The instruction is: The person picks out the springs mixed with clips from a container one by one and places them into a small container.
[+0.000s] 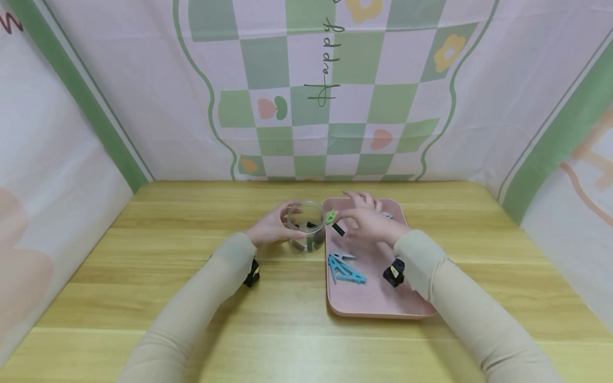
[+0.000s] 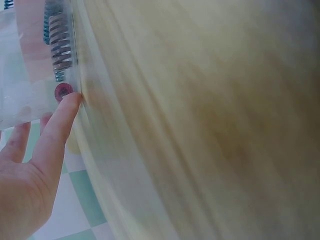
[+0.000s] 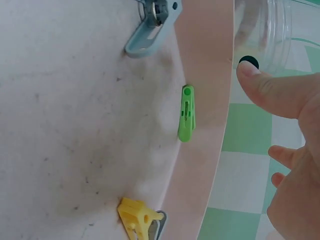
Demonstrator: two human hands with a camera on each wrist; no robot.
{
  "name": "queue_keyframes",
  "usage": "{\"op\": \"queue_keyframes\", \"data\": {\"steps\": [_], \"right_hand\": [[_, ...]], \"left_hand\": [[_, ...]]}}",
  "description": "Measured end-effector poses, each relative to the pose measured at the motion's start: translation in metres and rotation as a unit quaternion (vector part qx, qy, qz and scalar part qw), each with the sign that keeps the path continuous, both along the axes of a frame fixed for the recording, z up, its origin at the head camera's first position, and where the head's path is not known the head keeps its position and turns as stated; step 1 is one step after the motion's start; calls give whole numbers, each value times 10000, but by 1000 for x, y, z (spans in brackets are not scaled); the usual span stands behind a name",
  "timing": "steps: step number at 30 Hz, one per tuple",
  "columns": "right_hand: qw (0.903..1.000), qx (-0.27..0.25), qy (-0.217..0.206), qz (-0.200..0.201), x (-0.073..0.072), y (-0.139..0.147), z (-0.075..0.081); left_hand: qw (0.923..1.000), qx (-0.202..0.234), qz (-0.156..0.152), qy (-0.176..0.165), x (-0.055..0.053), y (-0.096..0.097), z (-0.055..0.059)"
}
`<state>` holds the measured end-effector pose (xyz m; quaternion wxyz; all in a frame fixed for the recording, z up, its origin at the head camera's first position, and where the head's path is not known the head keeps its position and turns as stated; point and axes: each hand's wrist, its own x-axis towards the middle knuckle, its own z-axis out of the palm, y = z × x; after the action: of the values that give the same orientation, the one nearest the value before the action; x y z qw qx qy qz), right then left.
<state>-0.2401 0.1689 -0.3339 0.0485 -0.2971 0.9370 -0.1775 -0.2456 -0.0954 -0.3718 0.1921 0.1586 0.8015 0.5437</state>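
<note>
My left hand (image 1: 273,227) grips a clear round jar (image 1: 306,246) from its left side. Dark pieces show inside the jar; the left wrist view gives a brown coil spring (image 2: 61,42) and a small red ring (image 2: 63,92) seen through its wall. Over the pink tray (image 1: 383,303), my right hand (image 1: 369,221) pinches a short black cylindrical piece (image 1: 338,229), whose round end shows at the thumb tip in the right wrist view. A green clip (image 3: 186,114) lies in the tray against its wall.
Blue clips (image 1: 346,270) lie in the tray's near left part. Farther along, a yellow clip (image 3: 137,217) sits near the tray wall. The jar stands close beside the tray on the wooden table (image 1: 268,330). A printed checkered cloth (image 1: 311,106) hangs behind the table.
</note>
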Motion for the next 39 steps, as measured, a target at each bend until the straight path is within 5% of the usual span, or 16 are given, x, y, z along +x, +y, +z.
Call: {"op": "queue_keyframes", "data": {"steps": [39], "right_hand": [[9997,159,187,52,-7,-6,28]], "left_hand": [[10000,98,0,-16,-2,0,0]]}}
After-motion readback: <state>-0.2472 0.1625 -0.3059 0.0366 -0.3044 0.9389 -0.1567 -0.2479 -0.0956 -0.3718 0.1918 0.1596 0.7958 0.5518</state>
